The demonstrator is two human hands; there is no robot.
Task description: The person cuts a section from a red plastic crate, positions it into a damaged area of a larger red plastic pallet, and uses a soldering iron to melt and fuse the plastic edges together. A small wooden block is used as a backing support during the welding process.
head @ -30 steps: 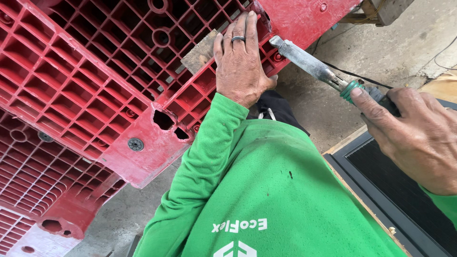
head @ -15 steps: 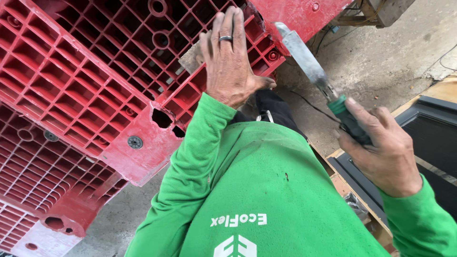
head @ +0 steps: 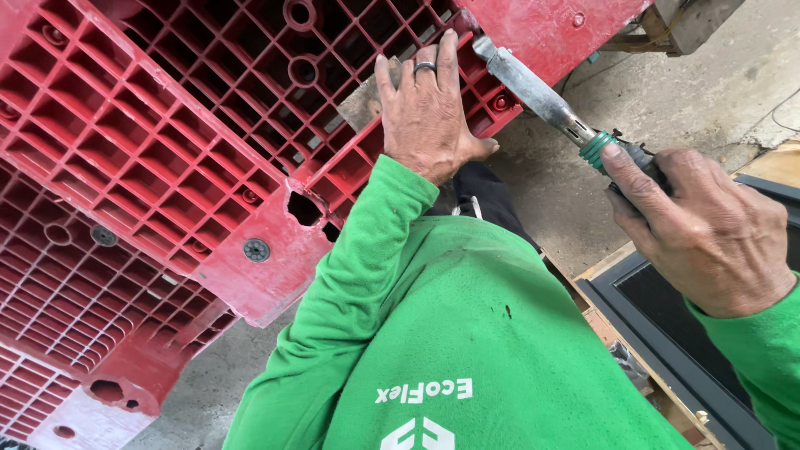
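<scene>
My left hand [head: 429,112], a ring on one finger, lies flat on the ribbed underside of a red plastic pallet [head: 167,150], pressing a flat grey-brown piece [head: 360,102] against it. My right hand [head: 708,233] grips the dark handle of a hand tool with a long metal barrel [head: 533,87] and a green collar. The barrel's tip touches the pallet's edge just right of my left fingers. A broken hole [head: 304,208] shows in the pallet's corner block below my left wrist.
A second red pallet [head: 58,292] lies beneath the first at the left. A black framed panel on wood [head: 667,333] sits at the lower right. Concrete floor [head: 692,92] and a thin cable run behind the tool. My green sleeves and shirt fill the lower middle.
The tool's tip has moved left and up to the pallet edge beside my left fingers. My right hand has shifted with it; my left hand stays pressed on the pallet.
</scene>
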